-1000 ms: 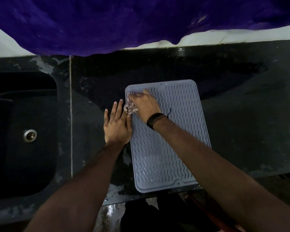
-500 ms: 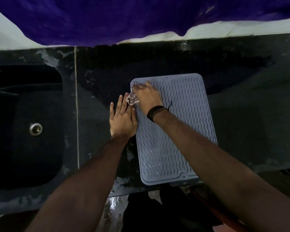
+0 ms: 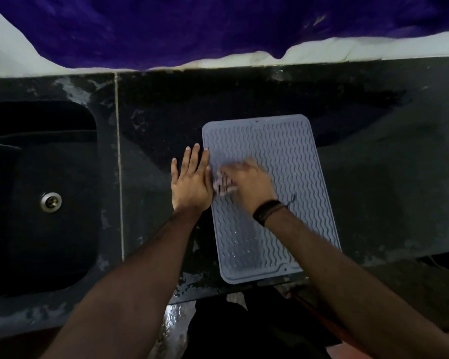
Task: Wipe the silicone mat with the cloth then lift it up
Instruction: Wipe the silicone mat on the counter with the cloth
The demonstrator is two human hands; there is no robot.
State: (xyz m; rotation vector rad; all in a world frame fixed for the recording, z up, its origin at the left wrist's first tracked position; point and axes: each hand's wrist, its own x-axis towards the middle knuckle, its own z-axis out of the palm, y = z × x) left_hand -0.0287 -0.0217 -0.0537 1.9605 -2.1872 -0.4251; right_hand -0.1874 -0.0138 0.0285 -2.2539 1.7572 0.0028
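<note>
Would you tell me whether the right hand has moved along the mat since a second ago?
Yes. The right hand with the cloth slid from the mat's far corner toward the person.

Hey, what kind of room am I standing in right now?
Probably a kitchen: a dark stone countertop with a built-in black sink and round metal drain, plus a grey wavy-ribbed silicone drying mat lying on it.

Counter: a dark stone countertop (image 3: 373, 198) ran across the middle of the frame, wet and blotched near its lower edge.
Sink: a black rectangular basin (image 3: 36, 244) was sunk into it at the left of the frame.
Drain: a round metal drain fitting (image 3: 51, 202) sat in the basin floor.
Seam: a pale vertical joint line (image 3: 118, 161) ran just right of the basin.
Fabric: a deep purple cloth drape (image 3: 192, 27) filled the top of the frame.
Wall: a white strip (image 3: 373, 47) showed below it.
</note>
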